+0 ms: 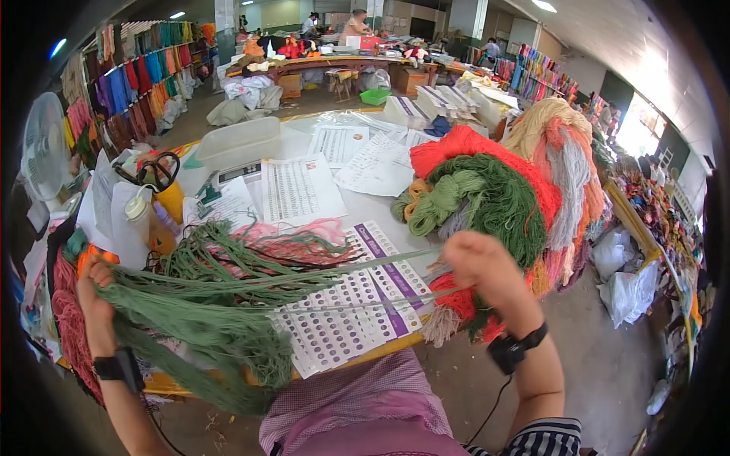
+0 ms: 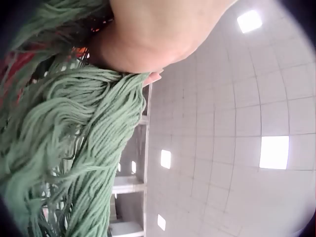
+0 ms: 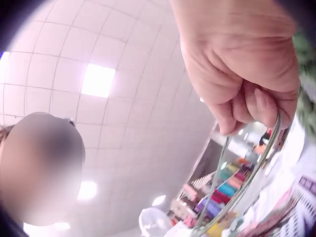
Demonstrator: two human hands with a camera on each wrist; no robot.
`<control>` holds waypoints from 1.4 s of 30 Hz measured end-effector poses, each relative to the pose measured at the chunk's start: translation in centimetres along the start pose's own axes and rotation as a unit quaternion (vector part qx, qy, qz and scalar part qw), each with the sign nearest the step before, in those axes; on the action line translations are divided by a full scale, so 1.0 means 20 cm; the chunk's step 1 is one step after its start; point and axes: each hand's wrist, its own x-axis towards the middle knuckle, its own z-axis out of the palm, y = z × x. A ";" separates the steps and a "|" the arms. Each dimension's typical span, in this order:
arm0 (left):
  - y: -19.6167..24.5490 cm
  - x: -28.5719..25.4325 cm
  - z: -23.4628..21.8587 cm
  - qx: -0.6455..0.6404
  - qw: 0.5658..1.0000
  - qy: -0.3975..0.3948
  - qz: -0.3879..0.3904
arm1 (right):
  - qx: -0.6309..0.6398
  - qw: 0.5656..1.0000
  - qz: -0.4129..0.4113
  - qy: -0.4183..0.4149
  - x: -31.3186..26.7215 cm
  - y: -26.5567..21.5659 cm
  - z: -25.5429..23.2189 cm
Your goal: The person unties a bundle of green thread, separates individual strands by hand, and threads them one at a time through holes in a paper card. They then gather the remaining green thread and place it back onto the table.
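My left hand [image 1: 95, 292], at the left end of the table, grips a thick skein of grey-green yarn [image 1: 198, 334] that hangs over the front edge. In the left wrist view the bunched yarn [image 2: 84, 128] drops from under the hand [image 2: 153, 34]. My right hand [image 1: 490, 270] is raised at the right, fingers curled round a few thin green strands [image 1: 365, 264] drawn across from the skein. The right wrist view shows these strands [image 3: 259, 163] looped through the curled fingers [image 3: 264, 106]. Beneath them lie a purple-and-white printed chart [image 1: 334, 327] and a pile of green, pink and dark yarn [image 1: 228, 254].
Red, green, cream and grey skeins [image 1: 494, 190] are heaped at the table's right. Printed sheets [image 1: 300, 190], a clear plastic tray [image 1: 239, 144], a yellow cup with scissors [image 1: 171, 199] and a lidded bottle [image 1: 141, 216] stand behind. A fan [image 1: 49, 144] is at far left.
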 end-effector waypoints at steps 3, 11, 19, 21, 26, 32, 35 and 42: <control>0.26 0.05 -0.19 0.023 0.995 0.065 0.070 | -0.067 0.993 -0.012 0.098 -0.03 -0.11 -0.36; 0.68 0.12 -0.26 0.152 0.971 -0.019 0.185 | -0.472 0.673 -0.202 0.532 -0.23 -0.29 -1.72; -0.46 -0.09 0.84 0.314 0.912 -0.153 0.217 | -0.467 0.729 -0.236 0.441 -0.04 -0.43 -0.70; -0.69 -0.06 1.05 0.259 0.962 -0.082 -0.021 | -0.314 0.868 -0.289 0.255 0.14 -0.19 -0.38; -1.25 -0.12 1.20 0.310 0.934 -0.079 -0.160 | -0.364 0.890 -0.270 0.038 0.30 0.37 0.35; -1.74 -0.12 0.92 0.274 0.880 -0.069 -0.381 | -0.215 0.976 -0.030 -0.022 0.44 0.64 0.44; -1.83 -0.15 0.86 0.257 0.855 -0.046 -0.447 | -0.199 0.980 -0.021 0.003 0.48 0.66 0.45; -1.89 -0.23 0.86 0.227 0.878 -0.033 -0.420 | -0.407 0.900 -0.147 0.058 0.48 0.68 0.49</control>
